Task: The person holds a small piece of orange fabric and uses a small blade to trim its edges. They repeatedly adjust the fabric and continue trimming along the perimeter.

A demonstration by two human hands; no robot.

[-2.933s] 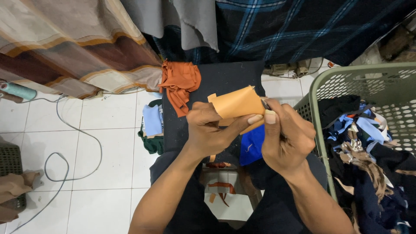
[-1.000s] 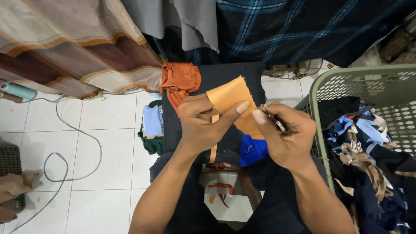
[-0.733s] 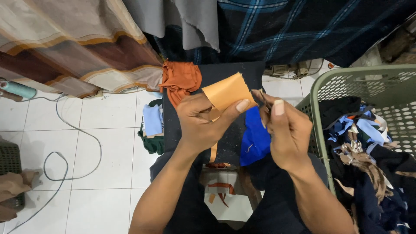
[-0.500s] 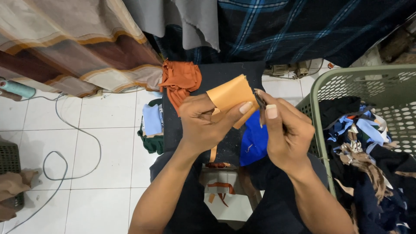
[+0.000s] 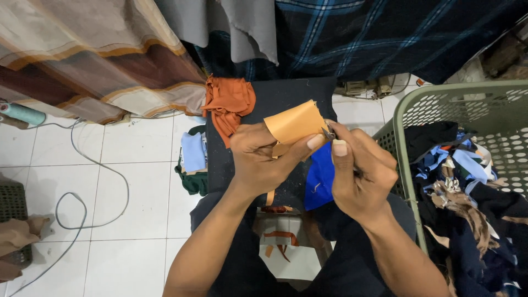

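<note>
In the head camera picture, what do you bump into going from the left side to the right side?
Grey cable → light blue cloth → left hand → blue cloth → right hand → green laundry basket.

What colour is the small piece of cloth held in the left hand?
The piece of cloth in the left hand is light orange, shown in the head view.

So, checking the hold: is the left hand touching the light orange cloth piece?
Touching. The head view shows the left hand pinching the light orange cloth piece, thumb pressed on its edge.
</note>
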